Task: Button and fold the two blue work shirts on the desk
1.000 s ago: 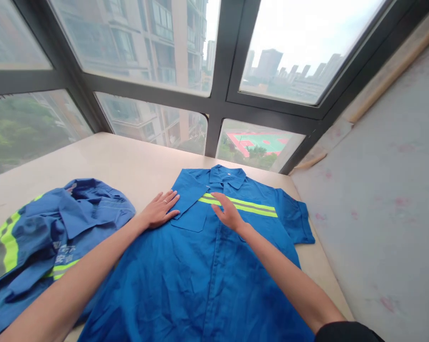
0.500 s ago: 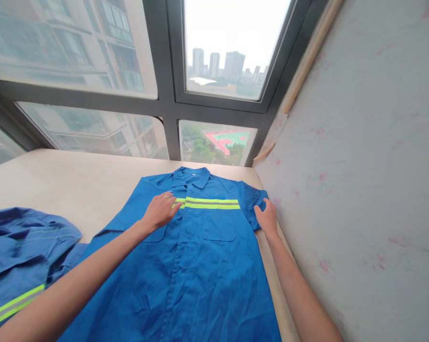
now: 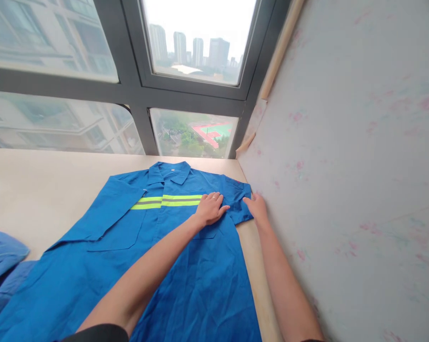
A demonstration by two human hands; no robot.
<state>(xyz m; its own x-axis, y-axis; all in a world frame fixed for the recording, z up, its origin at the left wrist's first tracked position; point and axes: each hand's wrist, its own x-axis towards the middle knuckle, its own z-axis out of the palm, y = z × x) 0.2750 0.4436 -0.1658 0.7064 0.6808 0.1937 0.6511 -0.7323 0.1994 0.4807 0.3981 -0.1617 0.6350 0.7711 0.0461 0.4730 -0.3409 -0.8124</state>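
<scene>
A blue short-sleeved work shirt [image 3: 196, 266] lies front up on a pale ledge, its collar toward the window. A yellow-green and grey reflective stripe [image 3: 181, 200] crosses its chest. The sleeve on the left [image 3: 111, 204] is folded inward over the front, covering part of the stripe. My left hand [image 3: 210, 209] rests open on the chest, at the stripe's right end, fingers spread. At the right sleeve's hem, my right hand [image 3: 257, 209] holds the edge, thumb on top of the cloth and fingers on its outer side.
Another blue garment [image 3: 4, 270] lies crumpled at the left edge. The pale ledge [image 3: 58, 175] runs along a grey-framed window [image 3: 193, 92]. A wall with faded floral paper [image 3: 342, 142] rises close beside my right arm.
My left hand has moved right across the chest, from the folded-in sleeve toward the right sleeve. My right hand stays by that sleeve's hem. The view has shifted right.
</scene>
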